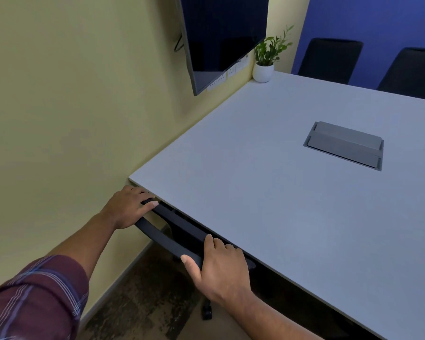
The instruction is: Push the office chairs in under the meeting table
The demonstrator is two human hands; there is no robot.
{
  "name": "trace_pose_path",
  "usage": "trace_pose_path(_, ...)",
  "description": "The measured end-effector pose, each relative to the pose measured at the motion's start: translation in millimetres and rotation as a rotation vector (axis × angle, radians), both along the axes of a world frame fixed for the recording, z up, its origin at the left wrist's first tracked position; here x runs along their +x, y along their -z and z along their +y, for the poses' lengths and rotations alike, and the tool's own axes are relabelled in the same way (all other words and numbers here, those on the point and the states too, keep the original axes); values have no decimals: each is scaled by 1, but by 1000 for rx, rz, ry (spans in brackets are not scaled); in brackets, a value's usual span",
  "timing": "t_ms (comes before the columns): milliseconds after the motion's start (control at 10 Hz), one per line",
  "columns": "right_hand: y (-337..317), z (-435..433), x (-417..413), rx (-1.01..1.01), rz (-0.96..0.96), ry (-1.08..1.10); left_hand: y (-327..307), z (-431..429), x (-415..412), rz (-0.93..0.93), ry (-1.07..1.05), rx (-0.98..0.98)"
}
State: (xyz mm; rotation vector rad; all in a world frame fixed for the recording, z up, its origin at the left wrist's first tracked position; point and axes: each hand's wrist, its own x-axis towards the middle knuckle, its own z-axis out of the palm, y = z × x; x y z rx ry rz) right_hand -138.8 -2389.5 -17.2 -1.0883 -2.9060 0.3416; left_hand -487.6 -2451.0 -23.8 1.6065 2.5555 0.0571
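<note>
A black office chair (pixel 168 238) stands tucked against the near edge of the white meeting table (pixel 268 192); only the top rail of its backrest and one castor (pixel 207 311) show. My left hand (pixel 129 207) grips the left end of the rail, close to the table's corner. My right hand (pixel 219 268) grips the rail's right end, thumb underneath. The seat is hidden under the tabletop. Two more black chairs (pixel 329 60) (pixel 412 72) stand pushed in at the table's far side.
A yellow wall runs close along the left, with a mounted dark screen (pixel 221 38). A potted plant (pixel 264 67) sits at the table's far corner. A grey cable box (pixel 344 144) is set into the tabletop. Dark patterned carpet (pixel 142 295) lies below.
</note>
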Motion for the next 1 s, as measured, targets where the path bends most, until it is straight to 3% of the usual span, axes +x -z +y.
trace_pose_path(600,2,13,-26,6,63,51,5,21,-32,-5,55,19)
trace_pose_path(800,2,20,-22,-81,93,31,-3,30,-32,110,111,-109)
trace_pose_path(1000,-8,55,-9,-246,154,112,-18,67,0,97,167,-202)
